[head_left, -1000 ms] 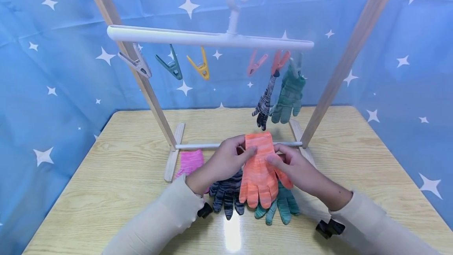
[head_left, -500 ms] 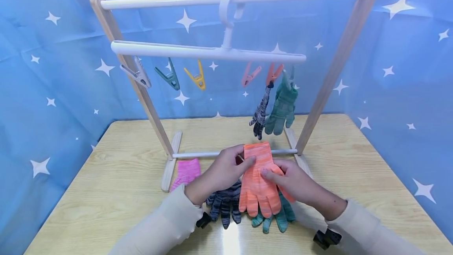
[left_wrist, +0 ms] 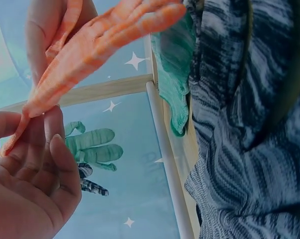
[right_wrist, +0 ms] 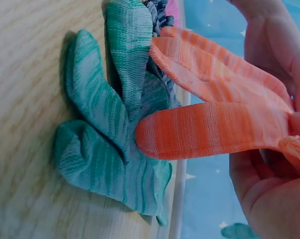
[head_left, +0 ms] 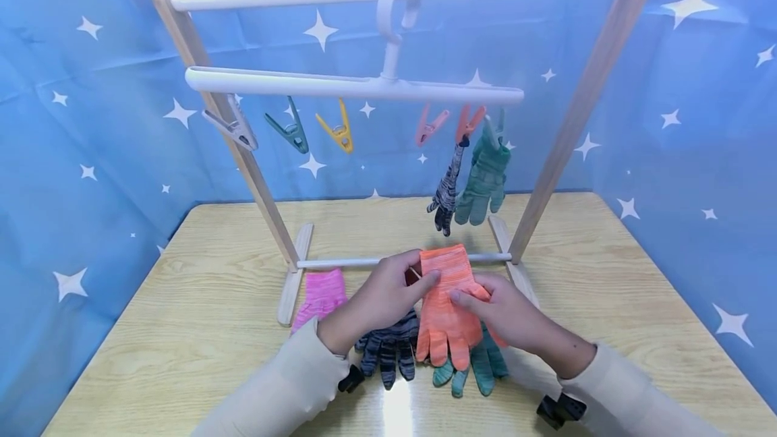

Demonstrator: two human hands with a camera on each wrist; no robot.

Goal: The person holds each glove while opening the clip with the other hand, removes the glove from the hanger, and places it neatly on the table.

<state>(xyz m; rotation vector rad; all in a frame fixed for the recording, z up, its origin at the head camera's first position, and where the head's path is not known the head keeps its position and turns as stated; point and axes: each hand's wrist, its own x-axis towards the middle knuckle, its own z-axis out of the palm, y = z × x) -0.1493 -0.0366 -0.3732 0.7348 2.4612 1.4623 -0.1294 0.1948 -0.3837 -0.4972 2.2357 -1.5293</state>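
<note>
An orange striped knit glove point(head_left: 448, 309) is held up over the table, its fingers pointing down. My left hand point(head_left: 391, 288) pinches its cuff from the left, thumb in front. On the other side my right hand point(head_left: 506, 309) grips it near the thumb, with its own thumb on the front; the right wrist view shows the orange glove's fingers point(right_wrist: 204, 130) spread. Beneath it on the table lie a green glove point(head_left: 482, 363) and a black-and-grey glove point(head_left: 388, 349), both partly hidden. A pink glove point(head_left: 322, 292) lies left of them, partly behind my left forearm.
A wooden rack point(head_left: 589, 106) stands behind, with a white hanger point(head_left: 352, 84) on its top bar. Several clothespins hang below it, including a yellow clothespin point(head_left: 340, 130). At the right, a hanging black-and-grey glove point(head_left: 448, 187) and a hanging green glove point(head_left: 485, 177) are clipped up.
The head view has tilted, so the rack sits lower than a second ago. Both hands keep hold of the orange glove, whose fingers have shifted slightly.
</note>
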